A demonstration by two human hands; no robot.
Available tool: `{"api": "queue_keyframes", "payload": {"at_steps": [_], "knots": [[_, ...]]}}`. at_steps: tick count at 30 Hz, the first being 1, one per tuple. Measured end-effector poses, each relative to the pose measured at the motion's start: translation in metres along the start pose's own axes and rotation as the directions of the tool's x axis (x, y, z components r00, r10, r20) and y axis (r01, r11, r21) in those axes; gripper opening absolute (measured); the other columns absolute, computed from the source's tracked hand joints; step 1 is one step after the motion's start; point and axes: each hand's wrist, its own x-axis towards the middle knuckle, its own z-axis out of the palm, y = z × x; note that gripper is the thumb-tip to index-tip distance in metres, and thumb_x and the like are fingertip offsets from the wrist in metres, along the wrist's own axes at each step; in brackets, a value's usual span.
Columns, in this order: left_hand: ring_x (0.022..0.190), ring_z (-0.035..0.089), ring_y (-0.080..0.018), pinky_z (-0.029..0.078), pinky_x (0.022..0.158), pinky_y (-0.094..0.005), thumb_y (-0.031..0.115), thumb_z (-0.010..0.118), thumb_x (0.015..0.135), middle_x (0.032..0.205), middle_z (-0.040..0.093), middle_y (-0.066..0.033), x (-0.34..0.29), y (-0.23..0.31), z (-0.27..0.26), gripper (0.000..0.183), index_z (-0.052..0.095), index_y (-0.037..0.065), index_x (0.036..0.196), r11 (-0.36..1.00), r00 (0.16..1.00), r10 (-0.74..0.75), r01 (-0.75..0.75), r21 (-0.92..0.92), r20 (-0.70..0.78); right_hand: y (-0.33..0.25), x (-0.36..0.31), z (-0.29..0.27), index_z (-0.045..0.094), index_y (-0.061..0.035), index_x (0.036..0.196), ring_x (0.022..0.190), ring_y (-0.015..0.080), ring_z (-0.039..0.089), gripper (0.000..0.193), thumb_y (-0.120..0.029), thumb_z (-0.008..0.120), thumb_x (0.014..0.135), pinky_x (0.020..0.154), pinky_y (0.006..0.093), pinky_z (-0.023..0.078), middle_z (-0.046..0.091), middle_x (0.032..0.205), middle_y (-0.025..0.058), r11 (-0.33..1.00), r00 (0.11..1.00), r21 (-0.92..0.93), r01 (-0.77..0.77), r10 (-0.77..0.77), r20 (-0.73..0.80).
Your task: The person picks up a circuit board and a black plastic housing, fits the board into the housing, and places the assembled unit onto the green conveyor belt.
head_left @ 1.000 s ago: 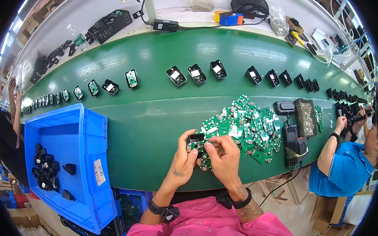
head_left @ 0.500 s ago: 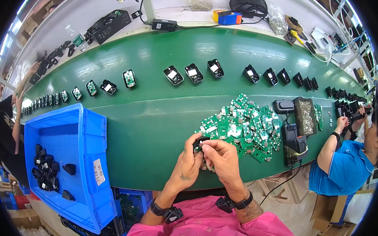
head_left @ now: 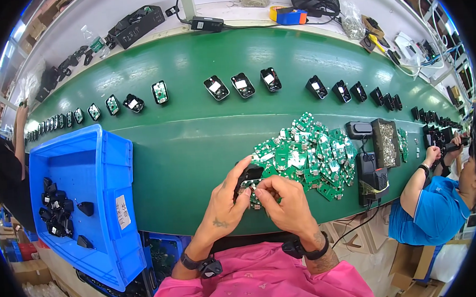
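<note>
My left hand (head_left: 223, 207) is closed around a black plastic housing (head_left: 251, 172) just above the table's near edge. A circuit board with a pale edge shows at the housing's open side, partly hidden by my fingers. My right hand (head_left: 288, 202) meets it there, thumb and forefinger pinched together at the board; what lies between those fingertips is too small to make out. Right beside my hands spreads a heap of green circuit boards (head_left: 316, 155).
Black housings (head_left: 241, 85) stand in a row across the green table (head_left: 189, 151). At left is a blue bin (head_left: 122, 170) with several black parts. A dark tray of small metal pieces (head_left: 384, 143) and a charger (head_left: 372, 176) stand at right. Co-workers sit at both sides.
The black housing has tilted up and shows more in my left hand. My right hand has shifted slightly right and down, still at the piece. The left co-worker's arm has moved.
</note>
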Motion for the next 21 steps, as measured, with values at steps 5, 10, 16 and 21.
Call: {"api": "queue_keyframes", "payload": {"at_steps": [5,10,16,21], "knots": [[0.102,0.064,-0.0276,0.049,0.089,-0.0360,-0.001,0.051,0.090,0.121,0.062,-0.0181,-0.002,0.006,-0.003,0.059,0.041,0.007,0.147,1.000,1.000,-0.014,0.014,-0.012,0.016,-0.001,0.004,-0.009,0.063,0.0010,0.087,0.058,0.0169,0.061,0.008,-0.005,0.068,0.087,0.053,0.0292,0.047,0.064,0.072,0.0085,0.998,0.991,-0.017,0.069,-0.066,0.114],[0.107,0.062,-0.0314,0.048,0.093,-0.0359,-0.002,0.052,0.088,0.123,0.060,-0.0198,-0.001,0.007,-0.003,0.060,0.042,0.007,0.146,0.992,0.996,0.082,-0.083,0.097,0.023,-0.003,0.006,-0.014,0.062,0.0012,0.086,0.057,0.0165,0.061,0.008,-0.005,0.068,0.087,0.052,0.0293,0.047,0.063,0.071,0.0088,0.999,0.988,-0.029,0.041,-0.036,0.152],[0.098,0.062,-0.0366,0.049,0.090,-0.0372,-0.003,0.053,0.087,0.114,0.060,-0.0208,0.000,0.009,-0.004,0.061,0.042,0.009,0.146,0.978,0.992,0.108,-0.118,0.175,0.062,-0.002,0.006,-0.011,0.062,0.0009,0.086,0.056,0.0197,0.059,0.008,-0.004,0.068,0.086,0.051,0.0311,0.046,0.062,0.070,0.0105,0.990,0.987,-0.105,0.097,-0.082,0.141],[0.083,0.060,-0.0425,0.052,0.073,-0.0465,-0.002,0.054,0.088,0.103,0.057,-0.0223,0.000,0.010,0.010,0.064,0.040,0.015,0.148,0.851,0.946,0.321,-0.273,0.448,-0.033,-0.002,0.002,-0.005,0.063,0.0010,0.086,0.057,0.0233,0.060,0.006,-0.003,0.067,0.086,0.051,0.0331,0.045,0.062,0.070,0.0123,0.980,0.990,-0.147,0.133,-0.123,0.072]]}}
